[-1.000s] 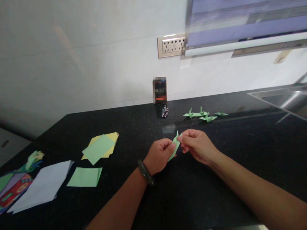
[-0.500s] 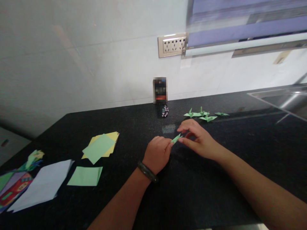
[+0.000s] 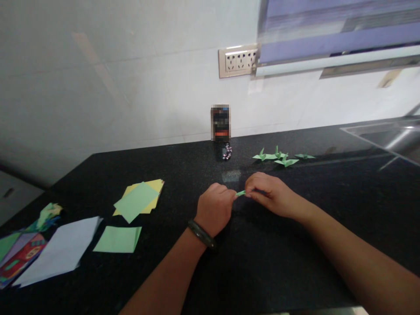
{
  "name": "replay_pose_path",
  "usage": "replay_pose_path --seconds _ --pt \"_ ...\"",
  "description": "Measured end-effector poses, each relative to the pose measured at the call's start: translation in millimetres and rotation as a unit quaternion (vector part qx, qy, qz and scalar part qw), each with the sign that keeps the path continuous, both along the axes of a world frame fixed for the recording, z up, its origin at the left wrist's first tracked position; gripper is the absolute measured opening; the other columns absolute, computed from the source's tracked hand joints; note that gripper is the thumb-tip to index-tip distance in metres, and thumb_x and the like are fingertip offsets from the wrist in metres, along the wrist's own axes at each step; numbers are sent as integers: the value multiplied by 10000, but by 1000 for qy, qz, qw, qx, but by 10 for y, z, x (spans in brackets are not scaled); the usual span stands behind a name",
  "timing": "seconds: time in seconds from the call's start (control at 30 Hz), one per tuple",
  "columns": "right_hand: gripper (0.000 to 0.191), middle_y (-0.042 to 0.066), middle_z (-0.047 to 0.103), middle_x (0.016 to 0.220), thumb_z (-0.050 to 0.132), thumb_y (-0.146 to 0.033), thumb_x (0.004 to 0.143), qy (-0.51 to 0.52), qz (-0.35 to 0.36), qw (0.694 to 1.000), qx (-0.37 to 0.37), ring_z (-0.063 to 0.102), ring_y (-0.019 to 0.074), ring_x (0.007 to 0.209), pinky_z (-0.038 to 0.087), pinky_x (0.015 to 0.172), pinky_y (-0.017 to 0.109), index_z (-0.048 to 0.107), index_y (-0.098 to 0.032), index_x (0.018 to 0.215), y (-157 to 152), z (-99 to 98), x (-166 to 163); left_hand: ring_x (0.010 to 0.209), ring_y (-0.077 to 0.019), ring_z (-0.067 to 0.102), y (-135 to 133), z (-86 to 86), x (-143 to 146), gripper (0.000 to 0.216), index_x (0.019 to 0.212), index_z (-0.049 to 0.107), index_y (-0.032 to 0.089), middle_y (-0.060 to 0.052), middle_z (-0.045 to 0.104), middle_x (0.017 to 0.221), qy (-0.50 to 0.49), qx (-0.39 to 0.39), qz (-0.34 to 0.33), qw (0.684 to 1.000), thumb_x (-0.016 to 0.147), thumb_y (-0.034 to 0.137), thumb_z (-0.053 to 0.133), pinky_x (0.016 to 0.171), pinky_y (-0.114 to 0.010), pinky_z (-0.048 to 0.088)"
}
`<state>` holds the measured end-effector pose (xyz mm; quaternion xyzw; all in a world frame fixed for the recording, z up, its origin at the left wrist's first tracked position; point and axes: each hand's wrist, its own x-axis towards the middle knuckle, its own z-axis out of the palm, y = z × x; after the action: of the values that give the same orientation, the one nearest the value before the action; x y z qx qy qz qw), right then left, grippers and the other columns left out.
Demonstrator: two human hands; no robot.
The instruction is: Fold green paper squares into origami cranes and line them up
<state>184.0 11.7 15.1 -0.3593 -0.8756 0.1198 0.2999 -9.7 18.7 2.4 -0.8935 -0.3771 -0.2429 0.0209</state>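
My left hand [image 3: 215, 208] and my right hand [image 3: 267, 194] meet over the middle of a black stone counter [image 3: 295, 227]. Both are closed in a pinch on a small folded piece of green paper [image 3: 240, 193], and only a thin strip of it shows between the fingertips. The left wrist wears a dark bracelet. Both hands rest low, close to the counter surface.
Several finished green paper cranes [image 3: 278, 156] sit at the back right. A green and yellow paper stack [image 3: 139, 200], a green sheet [image 3: 118, 239], a white sheet [image 3: 57, 251] and coloured papers [image 3: 19, 258] lie at the left. A small dark object [image 3: 220, 124] leans on the wall; a sink [image 3: 390, 135] is at far right.
The green paper, held upright a second ago, has been brought down flat toward the counter. My right fingers opened briefly and have closed on it again, hiding most of it.
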Motion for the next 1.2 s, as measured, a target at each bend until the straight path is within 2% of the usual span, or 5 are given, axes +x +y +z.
replay_pose_path --seconds 0.23,0.37,0.47,0.63,1.2 --pt "43 55 579 860 560 -176 779 54 -53 997 -10 536 161 809 444 696 282 571 -193 817 19 53 94 691 -153 495 0 5 -10 263 734 627 169 -40 586 672 -15 8 10 1000 864 242 410 641 -278 386" --pt "248 74 585 933 637 -247 736 68 -45 997 -3 531 190 897 451 745 313 586 -204 975 -7 30 36 686 -156 490 -15 8 -6 254 749 629 181 -33 583 662 -18 36 10 999 863 241 410 612 -275 376" --pt "140 68 599 876 607 -231 765 59 -25 998 8 533 184 876 428 795 338 621 -200 900 -23 3 -36 685 -156 484 -30 17 5 241 760 629 188 -29 577 654 -17 57 2 998 861 232 415 597 -275 368" --pt "46 46 598 779 594 -212 767 109 -45 993 -22 544 159 773 438 717 306 625 -194 795 -25 -40 -93 676 -151 479 -47 31 18 243 767 630 185 -26 572 647 -34 71 -9 997 865 235 412 591 -270 370" --pt "67 39 590 754 606 -248 749 215 -68 968 -112 553 149 714 446 643 283 637 -189 745 -63 -55 -149 686 -151 501 -68 45 25 232 763 634 174 -32 582 639 -60 76 -12 995 855 213 425 631 -269 401"
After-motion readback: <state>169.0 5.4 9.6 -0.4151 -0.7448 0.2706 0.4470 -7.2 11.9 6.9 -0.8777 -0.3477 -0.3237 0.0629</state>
